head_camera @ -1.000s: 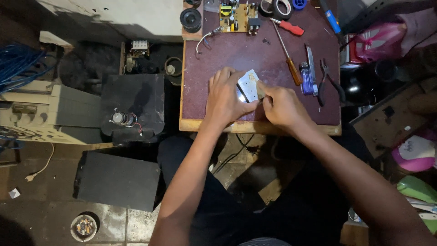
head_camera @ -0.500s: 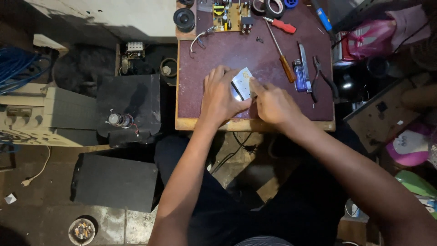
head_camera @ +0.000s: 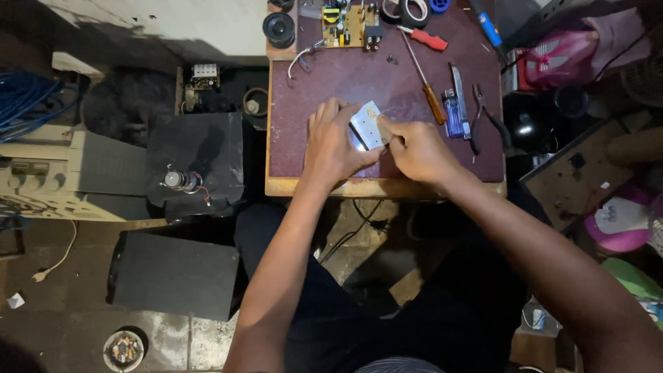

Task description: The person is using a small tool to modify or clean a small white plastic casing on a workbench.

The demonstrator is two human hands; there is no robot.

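Maroon-topped work table (head_camera: 331,76) below, small silvery plate (head_camera: 366,126) near its front edge, tilted long axis toward upper right, pinched between both hands: left hand (head_camera: 335,141) fingers curled alongside, right hand (head_camera: 418,148) fingertips clamping lower-right edge.

I see a silvery-white metal plate (head_camera: 366,126) on the maroon worktop (head_camera: 331,76), an orange-handled screwdriver (head_camera: 434,103), a red-handled screwdriver (head_camera: 429,39), a blue lighter (head_camera: 454,113), a yellowish circuit board (head_camera: 343,25) and a pink container (head_camera: 559,58).
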